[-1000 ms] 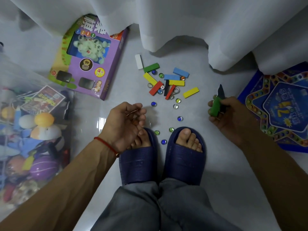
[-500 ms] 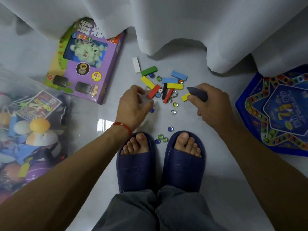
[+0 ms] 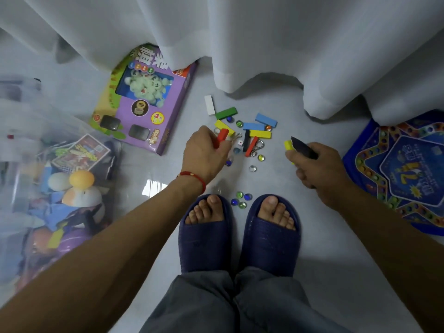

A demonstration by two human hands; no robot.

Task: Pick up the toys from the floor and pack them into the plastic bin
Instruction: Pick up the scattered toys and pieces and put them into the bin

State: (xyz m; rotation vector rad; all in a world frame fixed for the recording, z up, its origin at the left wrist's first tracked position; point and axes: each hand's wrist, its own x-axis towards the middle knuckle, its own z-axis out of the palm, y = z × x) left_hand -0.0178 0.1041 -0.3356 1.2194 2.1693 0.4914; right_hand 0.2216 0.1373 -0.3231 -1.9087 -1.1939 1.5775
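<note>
The left hand [image 3: 204,155] pinches a red block [image 3: 221,137] at the pile's nine o'clock edge, the right hand [image 3: 312,167] grips yellow and dark blocks [image 3: 301,147]; light, stiff, smooth pieces, best taken across their long sides, while the marbles [image 3: 241,199] will likely roll.

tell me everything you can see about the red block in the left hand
The red block is a small flat rectangular bar, plain red, looking like painted wood. The left hand pinches its lower end, so only the upper part shows, tilted up and to the right. It seems lifted off the floor at the left edge of the scattered pile, just below a yellow block. Whether it still touches that block cannot be told.
</note>
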